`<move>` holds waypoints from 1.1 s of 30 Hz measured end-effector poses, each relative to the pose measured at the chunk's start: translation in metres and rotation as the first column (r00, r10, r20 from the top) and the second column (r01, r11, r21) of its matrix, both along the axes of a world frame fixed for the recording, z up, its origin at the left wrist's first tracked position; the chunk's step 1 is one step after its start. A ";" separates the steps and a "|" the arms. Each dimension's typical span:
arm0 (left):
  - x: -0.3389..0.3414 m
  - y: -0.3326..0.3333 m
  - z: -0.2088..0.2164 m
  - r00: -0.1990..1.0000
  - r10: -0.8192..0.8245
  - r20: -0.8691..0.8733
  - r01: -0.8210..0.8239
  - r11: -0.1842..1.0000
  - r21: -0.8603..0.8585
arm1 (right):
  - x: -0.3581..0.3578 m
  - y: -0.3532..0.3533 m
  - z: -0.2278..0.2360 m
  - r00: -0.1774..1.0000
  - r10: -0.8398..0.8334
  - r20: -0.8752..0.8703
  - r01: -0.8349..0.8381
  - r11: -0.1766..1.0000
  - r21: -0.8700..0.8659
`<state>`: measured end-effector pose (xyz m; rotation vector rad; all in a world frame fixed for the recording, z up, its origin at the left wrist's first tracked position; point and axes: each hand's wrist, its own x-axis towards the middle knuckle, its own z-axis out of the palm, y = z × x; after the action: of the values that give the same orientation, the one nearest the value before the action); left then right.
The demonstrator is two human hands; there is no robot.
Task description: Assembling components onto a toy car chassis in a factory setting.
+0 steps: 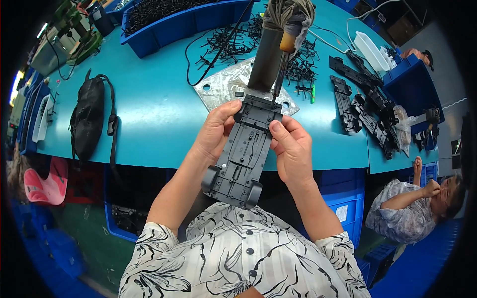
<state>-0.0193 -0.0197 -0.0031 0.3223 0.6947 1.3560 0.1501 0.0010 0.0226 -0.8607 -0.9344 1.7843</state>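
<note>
Now the left hand point(214, 130) and the right hand point(293, 149) both grip tight the long grey plastic toy car base point(243, 154), held up over the near edge of the blue table point(149, 109), under a hanging screwdriver point(282, 64)

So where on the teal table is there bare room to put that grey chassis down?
Free: the stretch of table between the black bag and the metal plate, right by the left hand. Also a narrower strip between the plate and the black strips, near the right hand. Crowded: the back, with black sprues and blue bin.
</note>
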 end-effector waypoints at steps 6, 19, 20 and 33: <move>0.000 0.001 -0.003 1.000 -0.013 0.026 0.013 1.000 -0.009 | -0.002 0.000 0.006 1.000 -0.003 0.026 0.003 1.000 0.007; 0.002 0.003 -0.003 0.998 -0.008 0.070 0.007 1.000 0.021 | -0.001 0.001 0.007 0.999 0.009 0.042 -0.010 0.999 0.033; 0.001 0.002 -0.002 0.997 -0.016 0.075 0.015 1.000 0.014 | -0.001 0.000 0.007 0.999 0.009 0.050 -0.010 0.999 0.031; -0.001 0.001 -0.005 0.995 -0.038 0.087 0.039 0.999 -0.012 | -0.002 0.002 0.006 0.998 0.012 0.064 -0.017 0.997 0.077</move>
<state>-0.0202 -0.0187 -0.0084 0.2631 0.6223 1.3203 0.1486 0.0027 0.0288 -0.8677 -1.0461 1.7298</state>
